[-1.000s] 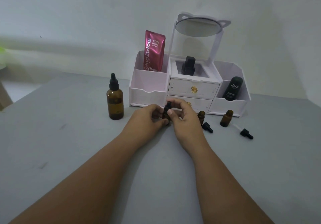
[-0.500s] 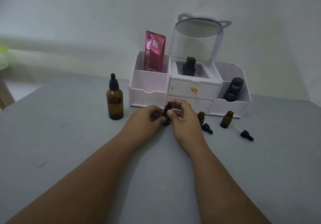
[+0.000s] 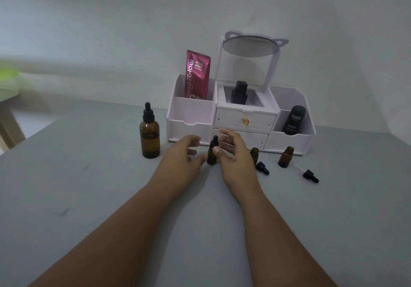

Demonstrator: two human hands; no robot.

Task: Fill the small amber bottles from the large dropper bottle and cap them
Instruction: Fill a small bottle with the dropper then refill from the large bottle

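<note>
One small amber glass bottle [image 3: 212,153] stands capped between my loosely open left hand [image 3: 183,156] and right hand [image 3: 233,156], neither gripping it. By my judgement, the uncapped amber bottle beside the right hand [image 3: 254,152] and the uncapped amber bottle further right [image 3: 286,156] are left to cap.

A home dressing corner: a white cosmetics organizer [image 3: 241,122] with a mirror [image 3: 251,46] stands on a grey table [image 3: 89,197] against a bare wall [image 3: 111,19].

Surface finishes
Glossy amber glass: small bottle [image 3: 212,158] between left hand [image 3: 181,161] and right hand [image 3: 236,161], large dropper bottle [image 3: 149,139] left of them; organizer [image 3: 190,114] behind smooth white plastic (sachet [image 3: 196,75] looks shiny foil); table [image 3: 89,197] matt grey.
</note>
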